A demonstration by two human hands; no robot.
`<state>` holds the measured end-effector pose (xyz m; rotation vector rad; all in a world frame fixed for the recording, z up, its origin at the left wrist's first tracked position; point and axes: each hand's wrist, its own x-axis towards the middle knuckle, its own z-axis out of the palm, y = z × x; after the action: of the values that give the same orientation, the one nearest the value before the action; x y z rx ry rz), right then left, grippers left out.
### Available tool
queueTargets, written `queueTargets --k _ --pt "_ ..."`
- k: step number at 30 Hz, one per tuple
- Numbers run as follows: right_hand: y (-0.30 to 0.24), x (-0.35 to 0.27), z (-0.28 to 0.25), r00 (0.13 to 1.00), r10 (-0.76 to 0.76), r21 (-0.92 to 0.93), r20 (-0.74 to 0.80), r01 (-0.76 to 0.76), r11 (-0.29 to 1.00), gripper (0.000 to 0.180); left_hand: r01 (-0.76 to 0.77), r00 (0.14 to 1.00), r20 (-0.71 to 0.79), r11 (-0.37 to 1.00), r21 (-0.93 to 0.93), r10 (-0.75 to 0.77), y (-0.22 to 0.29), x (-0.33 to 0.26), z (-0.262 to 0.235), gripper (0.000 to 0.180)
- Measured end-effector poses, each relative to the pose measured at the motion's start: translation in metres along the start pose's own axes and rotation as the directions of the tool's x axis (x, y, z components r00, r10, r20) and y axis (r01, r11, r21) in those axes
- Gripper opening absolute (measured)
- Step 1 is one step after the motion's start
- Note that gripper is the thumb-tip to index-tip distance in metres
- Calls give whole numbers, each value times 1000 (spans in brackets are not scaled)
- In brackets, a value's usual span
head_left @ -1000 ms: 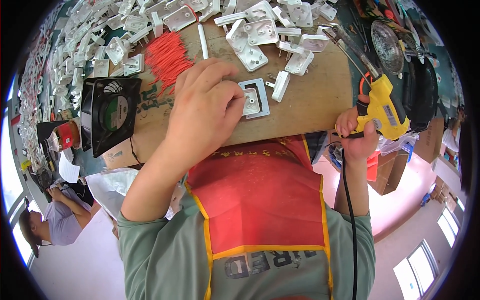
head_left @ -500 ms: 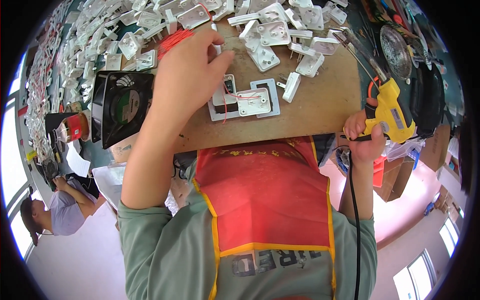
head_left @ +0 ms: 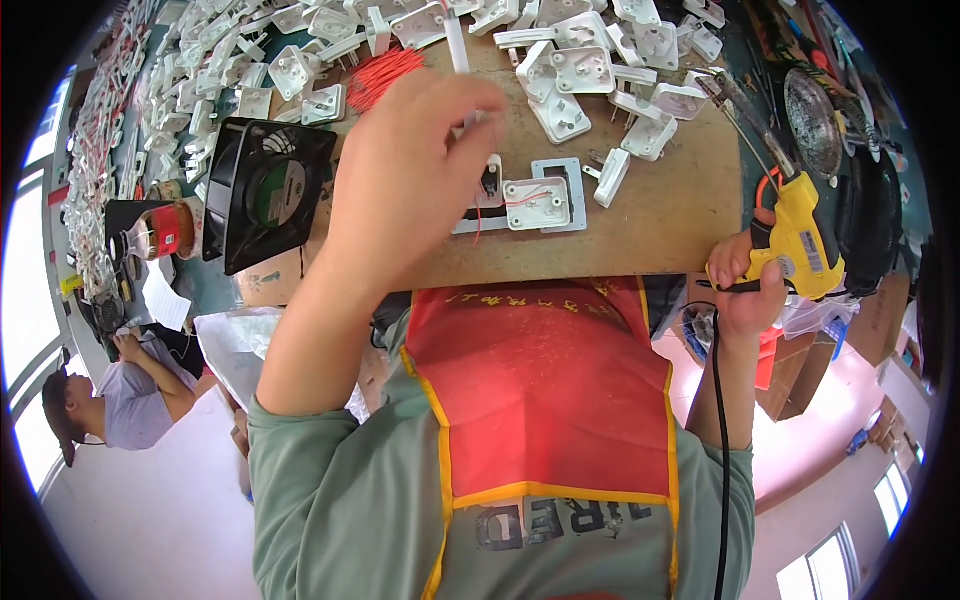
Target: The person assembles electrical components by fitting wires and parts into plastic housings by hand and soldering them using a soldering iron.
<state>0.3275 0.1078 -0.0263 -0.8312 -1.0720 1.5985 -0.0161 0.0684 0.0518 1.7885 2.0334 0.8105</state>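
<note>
My right hand [head_left: 745, 285] grips a yellow soldering gun [head_left: 808, 240], its metal tip pointing up and away over the board's right edge. My left hand [head_left: 400, 180] is over the middle of the board, fingers bent into a pinch and blurred; what they hold is hidden. A thin white tube [head_left: 456, 45] shows just beyond these fingers; I cannot tell whether they grip it. Below and right of them, a white plastic plug housing [head_left: 537, 212] with red wire lies in a grey-blue frame [head_left: 576, 190]. Beside it, a white part with a black piece [head_left: 490, 180] is partly covered by my left hand.
Several white plug housings [head_left: 583, 70] are heaped across the back of the brown board [head_left: 640, 235]. Red wires [head_left: 385, 78] lie in a bundle. A black fan [head_left: 268, 190] stands left, near a jar [head_left: 165, 230]. A round metal dish [head_left: 815, 120] is far right. Another person [head_left: 130, 400] sits left.
My left hand has come slightly nearer to me and covers more of the frame and the part with the black piece. The right hand keeps its grip. The whole view has shifted.
</note>
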Motion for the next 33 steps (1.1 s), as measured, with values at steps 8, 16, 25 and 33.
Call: queueTargets --k 8,16,25,33 --pt "0 0 2 1000 -19 1 22 19 1000 66 -162 984 -85 986 -25 160 -1 -29 -4 12" --pt "-2 0 4 1000 -14 1 20 13 1000 65 -228 973 -55 972 -55 225 -8 -35 -4 12" --pt "-1 1 2 999 -20 -8 28 20 1000 65 -256 966 -101 947 -195 240 -17 -42 -11 22" --pt "-3 1 3 999 -14 -18 43 15 1000 65 -414 899 157 910 1 409 -38 -68 -15 27"
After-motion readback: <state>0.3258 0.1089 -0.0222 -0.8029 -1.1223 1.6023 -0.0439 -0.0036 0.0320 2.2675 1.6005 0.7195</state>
